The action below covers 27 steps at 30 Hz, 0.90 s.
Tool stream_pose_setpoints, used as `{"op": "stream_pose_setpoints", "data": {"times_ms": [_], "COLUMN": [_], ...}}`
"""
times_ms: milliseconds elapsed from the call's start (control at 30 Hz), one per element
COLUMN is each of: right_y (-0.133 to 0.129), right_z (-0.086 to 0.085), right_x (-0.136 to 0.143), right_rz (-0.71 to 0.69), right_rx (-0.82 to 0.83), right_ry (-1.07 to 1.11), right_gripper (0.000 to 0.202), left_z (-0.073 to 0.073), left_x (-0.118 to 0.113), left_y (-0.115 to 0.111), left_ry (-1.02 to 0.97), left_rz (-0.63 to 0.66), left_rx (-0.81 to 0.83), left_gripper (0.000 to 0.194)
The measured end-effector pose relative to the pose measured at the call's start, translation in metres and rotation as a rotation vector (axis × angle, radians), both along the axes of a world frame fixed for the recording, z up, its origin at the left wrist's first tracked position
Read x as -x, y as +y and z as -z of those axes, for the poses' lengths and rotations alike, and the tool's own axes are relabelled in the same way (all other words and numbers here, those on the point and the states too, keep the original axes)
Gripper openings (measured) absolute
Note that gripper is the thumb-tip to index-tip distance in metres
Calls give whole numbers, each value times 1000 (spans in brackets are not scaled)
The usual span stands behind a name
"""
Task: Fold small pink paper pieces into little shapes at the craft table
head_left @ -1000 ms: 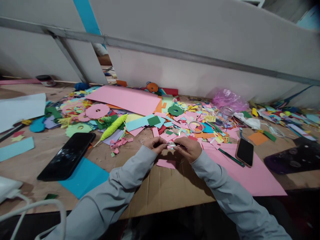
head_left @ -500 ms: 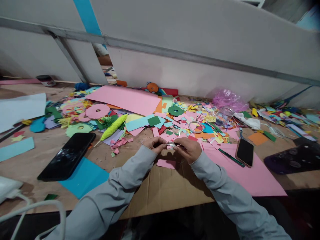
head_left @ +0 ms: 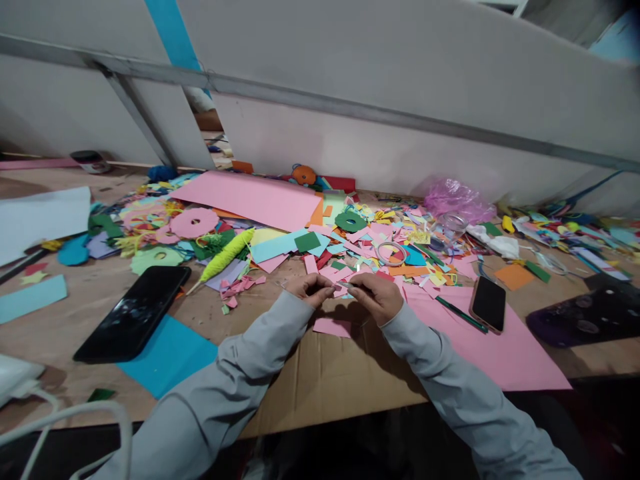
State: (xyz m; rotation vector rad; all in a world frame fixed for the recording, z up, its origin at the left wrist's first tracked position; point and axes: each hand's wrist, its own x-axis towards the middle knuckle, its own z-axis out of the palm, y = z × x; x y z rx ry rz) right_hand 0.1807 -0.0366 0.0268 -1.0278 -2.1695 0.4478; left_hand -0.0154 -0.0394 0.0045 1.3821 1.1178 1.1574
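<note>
My left hand and my right hand face each other over the front of a heap of paper scraps. Both are closed, thumb pressed to forefinger. A tiny light-coloured thing shows at my right fingertips; it is too small to name. Whatever my left fingertips pinch is hidden. A small gap lies between the two pinches. Below them a pink paper strip rests on a sheet of brown cardboard. The large pink paper sheet lies beside my right wrist.
At left, a black phone overlaps blue paper, near a yellow-green yarn bundle. A smaller phone and a dark green pen lie on the pink sheet. A white cable loops at front left. Behind stands a pale partition.
The whitish piece that spanned my fingertips half a second ago now shows much less. My fingers have shifted slightly; both arms keep nearly the same place.
</note>
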Motion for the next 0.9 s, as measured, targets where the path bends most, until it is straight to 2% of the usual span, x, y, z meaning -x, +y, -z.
{"op": "stream_pose_setpoints", "data": {"times_ms": [200,300,400,533,667,800,900], "right_y": [0,1,3,4,2,0,-1], "right_z": [-3,-1,3,10,11,10,10], "right_x": [0,0,1,8,14,14,14], "right_rz": [-31,5,52,48,30,39,45], "right_rx": [74,135,279,449,413,371,336], "right_ry": [61,91,164,283,315,282,234], "right_gripper": [24,26,32,35,21,16,13], "left_z": [1,4,8,13,17,24,30], "left_x": [0,0,-1,-2,-2,-5,-6], "left_y": [2,3,4,6,8,9,9], "left_ry": [5,2,13,72,139,201,185], "left_rz": [-32,-37,-32,-8,65,97,119], "left_rx": [-45,-46,-54,-59,-93,-143,-111], "left_gripper": [23,24,26,25,23,23,24]}}
